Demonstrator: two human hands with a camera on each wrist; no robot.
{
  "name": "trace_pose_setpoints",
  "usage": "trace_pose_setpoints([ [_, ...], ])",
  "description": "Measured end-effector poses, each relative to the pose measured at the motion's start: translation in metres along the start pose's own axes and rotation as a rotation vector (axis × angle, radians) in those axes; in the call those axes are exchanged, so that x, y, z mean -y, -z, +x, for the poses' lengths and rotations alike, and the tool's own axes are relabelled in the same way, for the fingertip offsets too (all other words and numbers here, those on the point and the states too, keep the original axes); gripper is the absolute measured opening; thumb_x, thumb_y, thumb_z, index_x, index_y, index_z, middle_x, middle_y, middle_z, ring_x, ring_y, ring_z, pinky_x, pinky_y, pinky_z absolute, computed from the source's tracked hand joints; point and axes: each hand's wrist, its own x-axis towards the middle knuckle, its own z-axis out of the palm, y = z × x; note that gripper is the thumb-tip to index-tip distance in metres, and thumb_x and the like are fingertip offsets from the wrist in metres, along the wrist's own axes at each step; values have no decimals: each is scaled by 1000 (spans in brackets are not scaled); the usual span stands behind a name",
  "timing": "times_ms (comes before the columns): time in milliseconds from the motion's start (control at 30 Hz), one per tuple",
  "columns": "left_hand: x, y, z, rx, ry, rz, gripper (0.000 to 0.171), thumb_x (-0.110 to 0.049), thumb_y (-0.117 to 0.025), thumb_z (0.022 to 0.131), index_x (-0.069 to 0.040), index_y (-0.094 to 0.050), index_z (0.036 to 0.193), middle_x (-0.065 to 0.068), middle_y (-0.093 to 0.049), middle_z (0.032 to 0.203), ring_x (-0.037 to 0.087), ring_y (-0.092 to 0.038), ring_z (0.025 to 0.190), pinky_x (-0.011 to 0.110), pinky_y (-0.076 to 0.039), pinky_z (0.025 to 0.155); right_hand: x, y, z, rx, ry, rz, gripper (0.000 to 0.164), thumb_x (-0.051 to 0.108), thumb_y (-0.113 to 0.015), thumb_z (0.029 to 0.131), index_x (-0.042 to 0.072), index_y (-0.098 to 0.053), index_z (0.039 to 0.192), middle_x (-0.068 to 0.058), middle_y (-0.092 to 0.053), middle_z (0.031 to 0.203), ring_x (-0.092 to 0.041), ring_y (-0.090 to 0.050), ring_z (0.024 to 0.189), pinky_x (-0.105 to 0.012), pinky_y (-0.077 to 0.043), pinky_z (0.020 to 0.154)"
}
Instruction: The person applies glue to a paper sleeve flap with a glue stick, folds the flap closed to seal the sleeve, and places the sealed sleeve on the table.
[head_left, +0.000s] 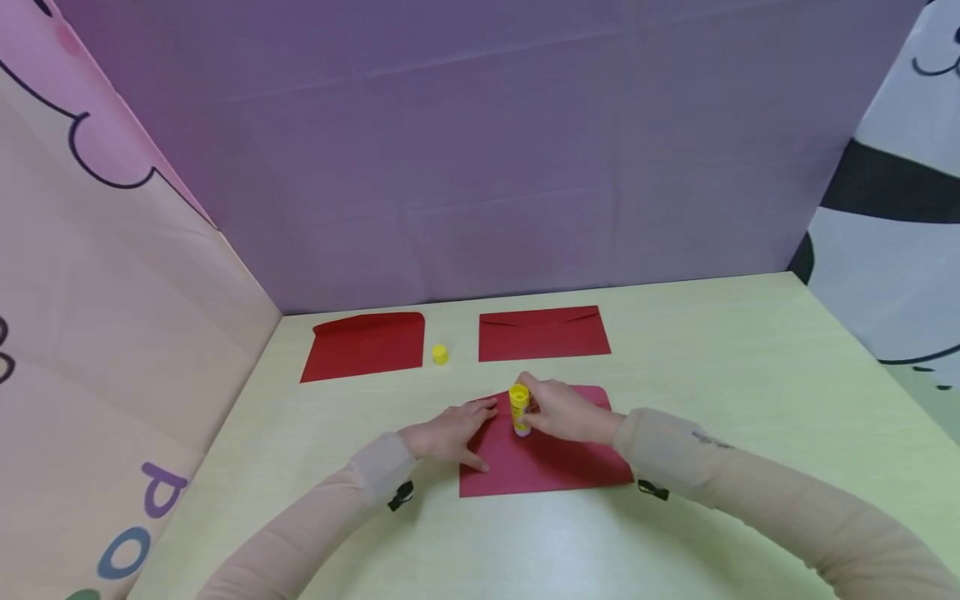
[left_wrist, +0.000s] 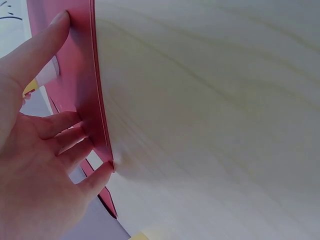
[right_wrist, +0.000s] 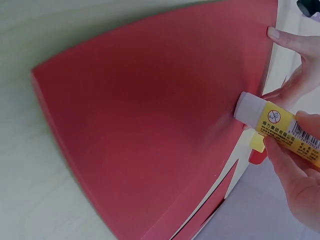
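A red envelope [head_left: 540, 477] lies on the table in front of me, its flap side away from me. My right hand [head_left: 566, 411] grips a yellow glue stick [head_left: 519, 400] between thumb and fingers, its pale end down at the envelope just below the flap. In the right wrist view the white end of the glue stick [right_wrist: 275, 122] meets the red paper. My left hand [head_left: 452, 433] rests on the envelope's left edge with fingers and thumb spread; the left wrist view shows its fingertips [left_wrist: 75, 119] along that edge.
Behind the work, a second red envelope [head_left: 367, 348] with its flap raised lies at the back left. A third, folded envelope [head_left: 543, 340] lies at the back right. Between them stands a yellow cap [head_left: 440, 355]. A purple backdrop [head_left: 480, 167] rises at the table's rear edge.
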Motion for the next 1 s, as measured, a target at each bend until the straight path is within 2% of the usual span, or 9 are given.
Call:
trace_pose_setpoints([
  [200, 1, -1, 2, 1, -9, 10, 83, -37, -69, 74, -7, -26, 138, 2, -17, 146, 19, -17, 131, 39, -23, 105, 0, 0, -3, -7, 22, -44, 36, 10, -68, 77, 8, -44, 103, 1, -56, 86, -11, -54, 77, -22, -50, 69],
  [533, 2, -1, -1, 4, -11, -8, 82, -35, -69, 74, -8, -26, 138, 2, -17, 146, 18, -17, 131, 38, -22, 105, -5, 7, -9, 24, 7, -44, 34, 12, -67, 78, 8, -43, 103, 1, -56, 86, -12, -53, 76, -21, -49, 67],
  [733, 0, 1, -3, 11, -6, -7, 81, -35, -69, 75, -8, -26, 139, 3, -17, 146, 19, -18, 131, 39, -23, 105, -14, 12, -16, 7, -3, -60, 37, 14, -68, 78, 8, -43, 105, 1, -57, 87, -12, -53, 78, -22, -50, 69],
  [1000, 3, -1, 0, 8, -4, -13, 84, -35, -70, 73, -9, -25, 139, 1, -17, 146, 19, -18, 131, 39, -24, 104, -24, 17, -25, -7, -6, -43, 37, 9, -68, 77, 5, -44, 105, -2, -58, 91, -15, -55, 84, -24, -51, 70],
])
